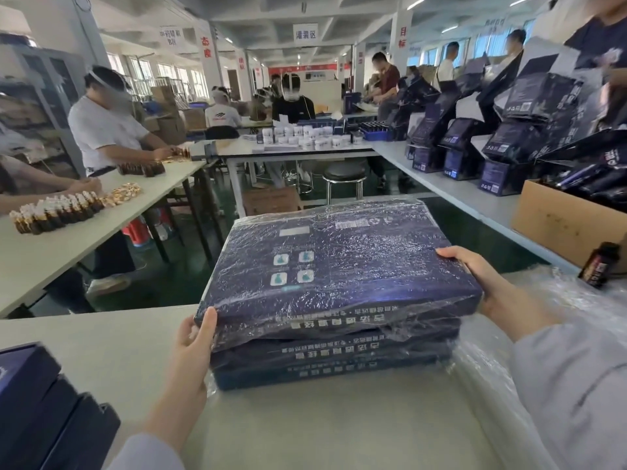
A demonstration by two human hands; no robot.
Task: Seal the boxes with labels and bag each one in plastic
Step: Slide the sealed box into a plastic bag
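We hold a flat dark-blue cardboard box wrapped in clear plastic (339, 266) by its two sides. Our left hand (193, 347) clamps its near left corner, thumb on top, and our right hand (481, 283) grips its right edge. It rests slightly askew on two more bagged blue boxes (332, 364) at the far edge of the white table (101, 347). Loose clear plastic bags (492, 385) crowd the right side, unbagged dark-blue boxes (34, 401) fill the near left corner, and a small dark bottle (599, 264) stands beside a brown carton (563, 225) at the right.
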